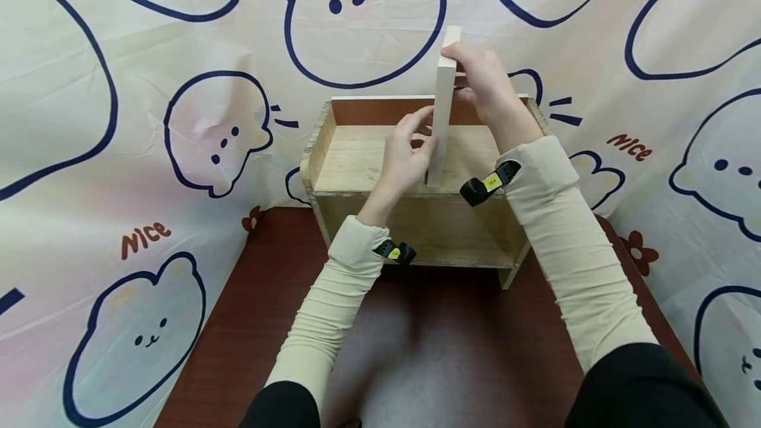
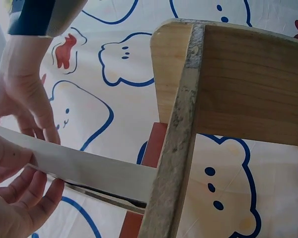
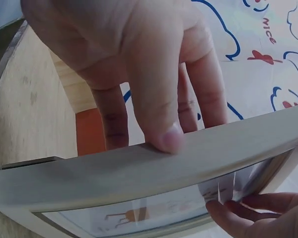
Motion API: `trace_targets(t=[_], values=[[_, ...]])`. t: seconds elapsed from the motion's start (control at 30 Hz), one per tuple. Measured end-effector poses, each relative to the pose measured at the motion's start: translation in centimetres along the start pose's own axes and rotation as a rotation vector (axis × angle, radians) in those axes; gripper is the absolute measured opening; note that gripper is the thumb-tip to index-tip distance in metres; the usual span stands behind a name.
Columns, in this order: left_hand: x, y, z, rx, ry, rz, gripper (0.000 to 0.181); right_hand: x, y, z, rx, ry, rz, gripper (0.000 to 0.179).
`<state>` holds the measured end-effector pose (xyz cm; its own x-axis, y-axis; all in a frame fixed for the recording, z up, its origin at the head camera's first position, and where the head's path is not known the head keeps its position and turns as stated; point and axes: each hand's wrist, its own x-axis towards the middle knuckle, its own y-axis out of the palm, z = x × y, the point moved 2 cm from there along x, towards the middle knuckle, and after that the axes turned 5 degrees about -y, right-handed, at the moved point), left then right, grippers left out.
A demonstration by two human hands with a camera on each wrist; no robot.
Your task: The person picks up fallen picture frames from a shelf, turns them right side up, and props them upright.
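White frame (image 1: 442,107) upright on wooden shelf (image 1: 353,150), long axis vertical; fingers of left hand (image 1: 404,154) clamp it lower left, right hand (image 1: 486,84) grips higher right.

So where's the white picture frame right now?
In the head view, the white picture frame is at the wooden shelf's upper level, just right of centre, between the left hand and right hand.
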<state>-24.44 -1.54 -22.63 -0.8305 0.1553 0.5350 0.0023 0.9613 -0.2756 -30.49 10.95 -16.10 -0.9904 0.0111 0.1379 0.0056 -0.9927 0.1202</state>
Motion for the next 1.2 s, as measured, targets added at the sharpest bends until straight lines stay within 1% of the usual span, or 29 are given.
trace_targets(t=[0.13, 0.27, 0.37, 0.47, 0.6, 0.7, 0.8, 1.0, 1.2], values=[[-0.3, 0.2, -0.2, 0.01, 0.02, -0.003, 0.038, 0.3, -0.3, -0.1, 0.043, 0.005, 0.006, 0.035], [-0.5, 0.4, -0.2, 0.007, 0.044, 0.006, 0.038, 0.4, -0.6, -0.2, 0.056, 0.009, 0.016, 0.038], [-0.5, 0.5, 0.0, -0.011, 0.05, 0.021, 0.038, 0.4, -0.8, -0.3, 0.058, 0.012, 0.026, 0.042], [0.0, 0.6, 1.5, -0.047, 0.049, 0.034, 0.038, 0.4, -0.8, -0.4, 0.058, 0.012, 0.036, 0.045], [0.8, 0.5, 3.9, -0.07, 0.019, 0.029, 0.034, 0.3, -0.9, -0.4, 0.043, 0.004, 0.045, 0.046], [0.9, 0.3, 4.7, -0.052, -0.004, 0.015, 0.032, 0.3, -0.8, -0.4, 0.048, -0.002, 0.047, 0.047], [0.9, 0.3, 5.2, -0.024, -0.01, 0.008, 0.03, 0.4, -0.8, -0.5, 0.063, -0.01, 0.043, 0.046], [0.9, 0.6, 5.9, 0.045, 0.0, 0.004, 0.031, 0.5, -0.6, -0.8, 0.075, -0.018, 0.028, 0.046], [0.9, 0.8, 6.3, 0.114, -0.006, -0.007, 0.032, 0.5, -0.7, -0.9, 0.067, -0.017, 0.028, 0.046]])
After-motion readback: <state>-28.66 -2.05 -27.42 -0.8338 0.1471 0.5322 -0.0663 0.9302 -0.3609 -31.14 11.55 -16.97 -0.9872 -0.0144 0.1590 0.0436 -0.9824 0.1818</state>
